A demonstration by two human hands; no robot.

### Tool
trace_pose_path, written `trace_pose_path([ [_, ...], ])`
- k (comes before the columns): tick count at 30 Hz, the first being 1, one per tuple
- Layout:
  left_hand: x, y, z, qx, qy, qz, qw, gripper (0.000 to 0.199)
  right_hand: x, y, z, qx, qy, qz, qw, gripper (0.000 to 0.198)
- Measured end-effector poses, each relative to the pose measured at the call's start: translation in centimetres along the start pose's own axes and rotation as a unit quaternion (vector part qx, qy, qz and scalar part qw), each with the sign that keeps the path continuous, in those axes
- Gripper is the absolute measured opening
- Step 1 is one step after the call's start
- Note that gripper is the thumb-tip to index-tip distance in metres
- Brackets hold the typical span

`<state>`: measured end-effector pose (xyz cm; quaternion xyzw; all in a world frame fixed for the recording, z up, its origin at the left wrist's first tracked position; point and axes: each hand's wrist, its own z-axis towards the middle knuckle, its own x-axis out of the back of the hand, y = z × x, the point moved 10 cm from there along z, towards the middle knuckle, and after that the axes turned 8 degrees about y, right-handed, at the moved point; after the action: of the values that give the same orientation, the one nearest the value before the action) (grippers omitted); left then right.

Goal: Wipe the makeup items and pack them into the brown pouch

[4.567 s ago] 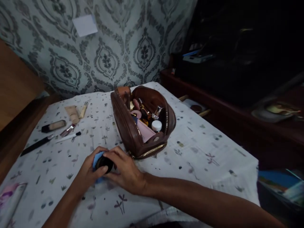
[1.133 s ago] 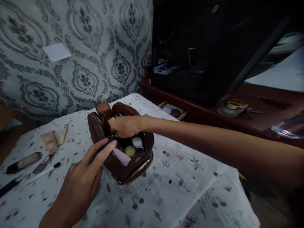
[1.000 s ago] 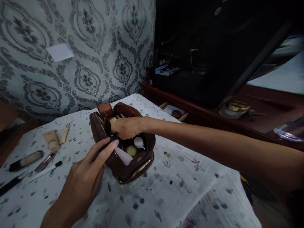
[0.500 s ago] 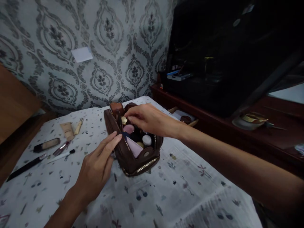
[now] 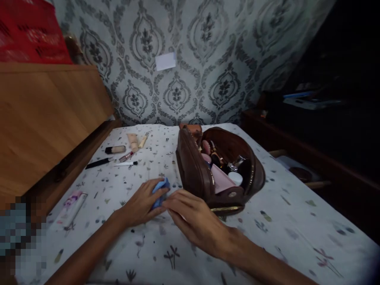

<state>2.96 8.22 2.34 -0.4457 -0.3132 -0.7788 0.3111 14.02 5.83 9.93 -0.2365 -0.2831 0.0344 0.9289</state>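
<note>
My left hand [image 5: 145, 202] is closed around a small, soft-looking blue item [image 5: 160, 193], its exact kind unclear. Fingers pinched together, my right hand [image 5: 192, 217] meets the blue item's right edge; what lies between those fingertips is hidden. Just beyond both hands stands a brown zippered makeup bag [image 5: 192, 170], its lid folded back. Inside it show a pale pink flat item [image 5: 221, 179], a white-lidded jar [image 5: 235, 178] and other cosmetics.
Left of the bag lie a beige tube [image 5: 133, 142], a foundation bottle [image 5: 115, 149], a black pencil-like item [image 5: 99, 163], a white pen-like item [image 5: 126, 163] and a lip gloss [image 5: 126, 157]. Nearer is a white-and-pink package [image 5: 71, 209]. A wooden panel [image 5: 50, 118] borders the left side.
My right hand has come out of the bag and my left hand has left its side. Both now meet before it at the blue item. The view has swung left.
</note>
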Motion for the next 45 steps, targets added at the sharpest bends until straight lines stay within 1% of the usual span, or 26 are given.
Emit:
trace_pose_path([
  [2,0.0,0.1,-1.0,-0.018,-0.002,-0.001,1.000,0.051,-2.1,2.4,-0.3,-0.062,0.001,0.038,0.997,0.021],
  [3,0.1,0.0,-1.4,-0.017,0.007,0.001,1.000,0.050,-3.1,3.7,-0.5,-0.102,-0.002,0.056,0.993,0.022],
  [5,0.3,-0.7,-1.8,0.001,0.026,0.013,1.000,0.041,-5.0,6.3,-0.9,-0.186,-0.010,0.088,0.979,0.021],
  [8,0.5,-3.0,-2.1,0.050,0.042,0.051,0.997,0.025,-7.5,9.1,-1.8,-0.294,-0.012,0.134,0.946,0.020],
  [10,1.0,-5.5,-2.3,0.098,0.052,0.081,0.991,0.025,-8.5,10.0,-2.4,-0.333,-0.004,0.151,0.931,0.022],
  [12,2.0,-8.5,-2.6,0.152,0.078,0.106,0.980,0.027,-9.1,10.4,-3.0,-0.348,0.004,0.149,0.926,0.023],
  [15,4.0,-13.6,-2.8,0.230,0.118,0.140,0.956,0.032,-9.6,10.5,-3.7,-0.357,0.001,0.150,0.922,0.024],
  [16,5.0,-15.8,-3.2,0.291,0.141,0.160,0.933,0.032,-9.8,10.4,-3.9,-0.360,-0.003,0.155,0.920,0.025],
  [18,6.1,-18.9,-3.2,0.342,0.158,0.179,0.909,0.037,-9.7,10.2,-3.9,-0.365,-0.008,0.161,0.917,0.024],
  [20,6.4,-21.2,-3.0,0.374,0.156,0.187,0.895,0.041,-9.5,10.0,-3.8,-0.365,-0.010,0.160,0.917,0.024],
  [23,5.9,-23.4,-2.8,0.407,0.137,0.185,0.884,0.041,-9.3,9.8,-3.6,-0.360,-0.015,0.146,0.921,0.023],
  [27,5.3,-24.6,-2.9,0.436,0.126,0.180,0.873,0.040,-9.3,9.6,-3.5,-0.348,-0.018,0.137,0.927,0.023],
  [31,5.2,-25.1,-3.4,0.444,0.130,0.167,0.870,0.039,-9.2,9.6,-3.6,-0.344,-0.014,0.128,0.930,0.024],
  [35,5.2,-25.1,-3.7,0.432,0.152,0.143,0.877,0.034,-9.3,9.4,-3.6,-0.339,-0.015,0.136,0.931,0.024],
  [39,5.5,-24.3,-3.1,0.404,0.178,0.106,0.891,0.028,-9.4,9.5,-3.7,-0.342,-0.014,0.134,0.930,0.026],
  [41,6.5,-23.8,-3.0,0.398,0.194,0.093,0.892,0.028,-9.3,9.5,-3.7,-0.345,-0.010,0.139,0.928,0.025],
  [42,7.3,-23.5,-3.1,0.399,0.203,0.092,0.890,0.030,-9.3,9.6,-3.8,-0.347,-0.008,0.144,0.927,0.025],
  [45,10.9,-21.9,-4.8,0.406,0.228,0.110,0.878,0.034,-9.4,9.6,-3.9,-0.348,-0.011,0.152,0.925,0.024],
])
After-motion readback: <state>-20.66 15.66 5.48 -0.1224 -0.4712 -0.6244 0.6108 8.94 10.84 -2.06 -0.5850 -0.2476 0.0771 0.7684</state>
